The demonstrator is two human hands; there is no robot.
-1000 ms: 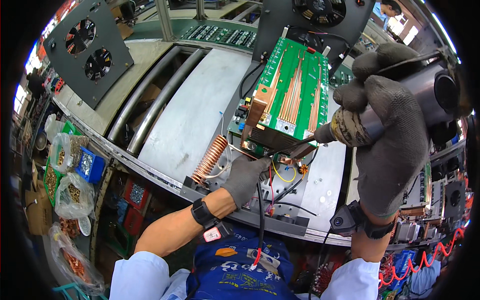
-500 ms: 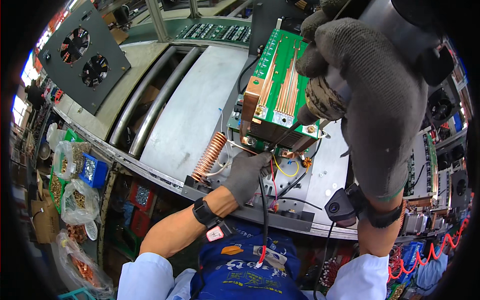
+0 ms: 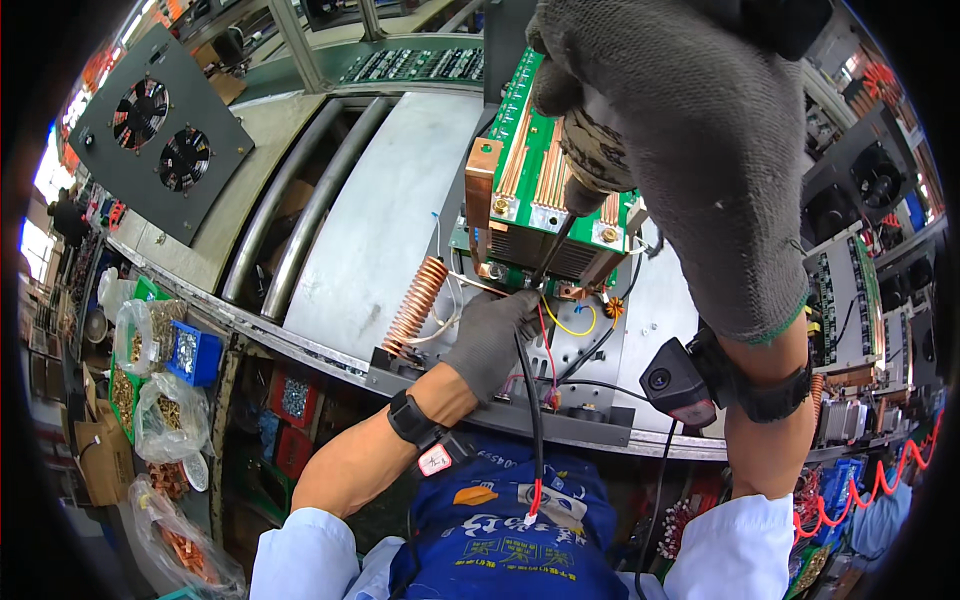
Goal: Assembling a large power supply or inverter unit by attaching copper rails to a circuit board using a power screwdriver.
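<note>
On the bench, head view: green-topped block. My right hand grips a power driver, shaft steeper than a second ago, so aimed more downward at the block's foot. My left hand, narrowed, is beside the tip; what it holds, cannot tell.

Bright windows blazing at far left edge. Pale metal counter sweeping across middle, twin steel rollers alongside. Behind it, green-topped counter running crosswise, metal post rising beside. Red bins tucked in shadow underneath, lower left. Grey fan panel standing left; more fan panels crowding right.
</note>
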